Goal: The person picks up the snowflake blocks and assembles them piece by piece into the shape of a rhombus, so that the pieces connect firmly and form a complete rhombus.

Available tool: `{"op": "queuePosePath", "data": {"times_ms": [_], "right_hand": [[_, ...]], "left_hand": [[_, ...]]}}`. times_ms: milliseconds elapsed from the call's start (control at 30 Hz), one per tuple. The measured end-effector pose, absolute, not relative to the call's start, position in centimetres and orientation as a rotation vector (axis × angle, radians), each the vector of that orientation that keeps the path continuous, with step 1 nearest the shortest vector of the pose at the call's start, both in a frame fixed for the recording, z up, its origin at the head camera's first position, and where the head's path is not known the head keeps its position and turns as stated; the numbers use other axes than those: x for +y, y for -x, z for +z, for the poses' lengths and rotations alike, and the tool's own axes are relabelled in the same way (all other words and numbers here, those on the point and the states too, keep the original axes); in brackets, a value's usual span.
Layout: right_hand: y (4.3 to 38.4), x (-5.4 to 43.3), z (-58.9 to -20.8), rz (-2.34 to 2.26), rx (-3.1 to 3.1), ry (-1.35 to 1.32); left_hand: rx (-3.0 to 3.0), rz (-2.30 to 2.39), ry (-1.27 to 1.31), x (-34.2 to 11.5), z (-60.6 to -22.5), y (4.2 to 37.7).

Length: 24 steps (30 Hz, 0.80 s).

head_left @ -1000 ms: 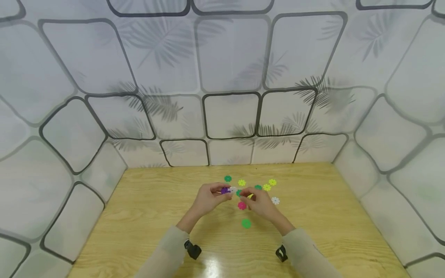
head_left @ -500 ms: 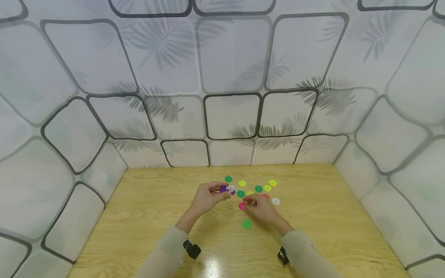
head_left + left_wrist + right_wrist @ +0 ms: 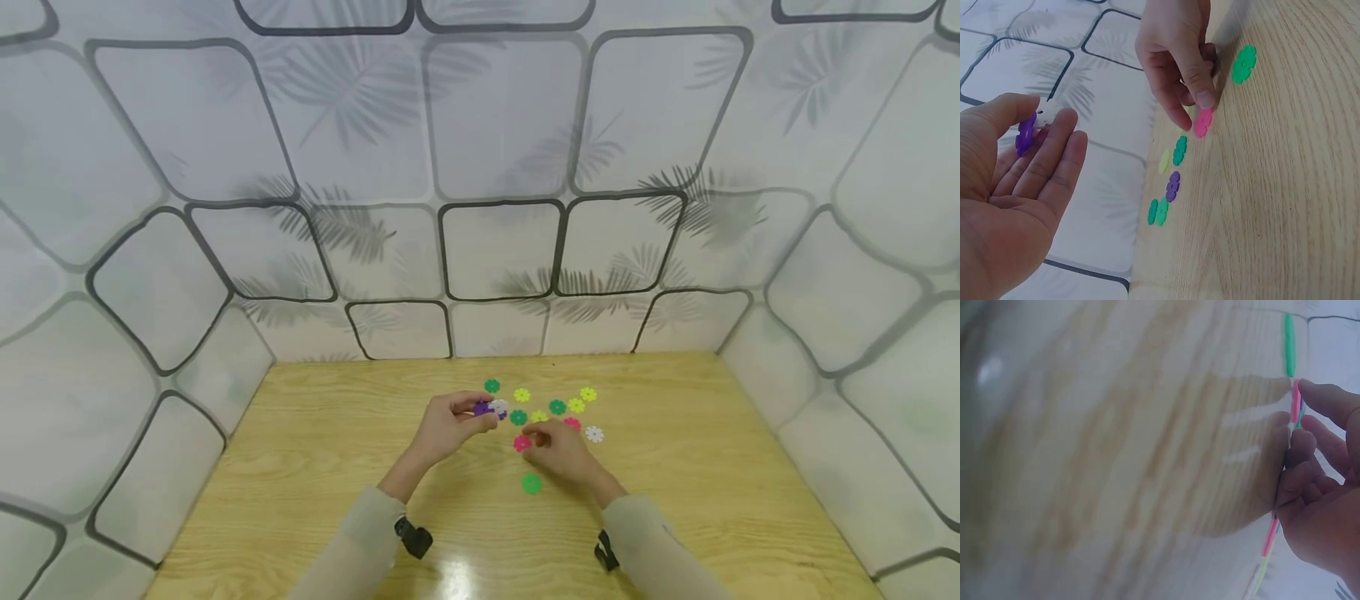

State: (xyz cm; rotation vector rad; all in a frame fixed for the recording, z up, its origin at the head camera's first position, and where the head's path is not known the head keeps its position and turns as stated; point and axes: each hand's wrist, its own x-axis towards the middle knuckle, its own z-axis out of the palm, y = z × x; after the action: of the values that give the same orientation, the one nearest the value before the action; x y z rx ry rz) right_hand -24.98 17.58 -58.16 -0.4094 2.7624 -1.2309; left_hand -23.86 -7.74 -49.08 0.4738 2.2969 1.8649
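Note:
In the head view my left hand (image 3: 447, 429) pinches a purple flower-shaped disc (image 3: 482, 409) joined to a white one (image 3: 498, 406). The left wrist view shows this pair, purple (image 3: 1025, 134) and white (image 3: 1046, 114), held between thumb and fingers above the table. My right hand (image 3: 564, 450) is down at a pink flower disc (image 3: 521, 444) lying flat on the wood. Its thumb touches or nearly touches the near edge of the pink disc (image 3: 1203, 123), while the index finger reaches past the other side. The remaining right fingers are bent under the palm.
Around the hands lie more flower discs: a light green one (image 3: 532, 484) nearest, a white one (image 3: 594, 434) at right, a dark green one (image 3: 518, 417), and several yellow ones (image 3: 522, 395). Another purple disc (image 3: 1172, 186) lies flat. Patterned walls (image 3: 498, 250) enclose the wooden table (image 3: 315, 467).
My right hand has drawn away from the pair in the left hand and come down and right to the pink disc. The left hand, holding the pair, has hardly moved.

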Motion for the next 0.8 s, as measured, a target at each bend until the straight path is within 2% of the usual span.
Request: {"op": "queuePosePath", "data": {"times_ms": [400,800], "right_hand": [[24.9,17.3,-57.5,-1.073,2.819,0.502],[24.3,17.1,-56.9,-1.110,2.816,0.463]], "left_hand": [[2.266,1.864,-0.478,-7.8,-49.0,23.8],[2.275,1.862,-0.463,-7.9,-49.0,23.8]]}}
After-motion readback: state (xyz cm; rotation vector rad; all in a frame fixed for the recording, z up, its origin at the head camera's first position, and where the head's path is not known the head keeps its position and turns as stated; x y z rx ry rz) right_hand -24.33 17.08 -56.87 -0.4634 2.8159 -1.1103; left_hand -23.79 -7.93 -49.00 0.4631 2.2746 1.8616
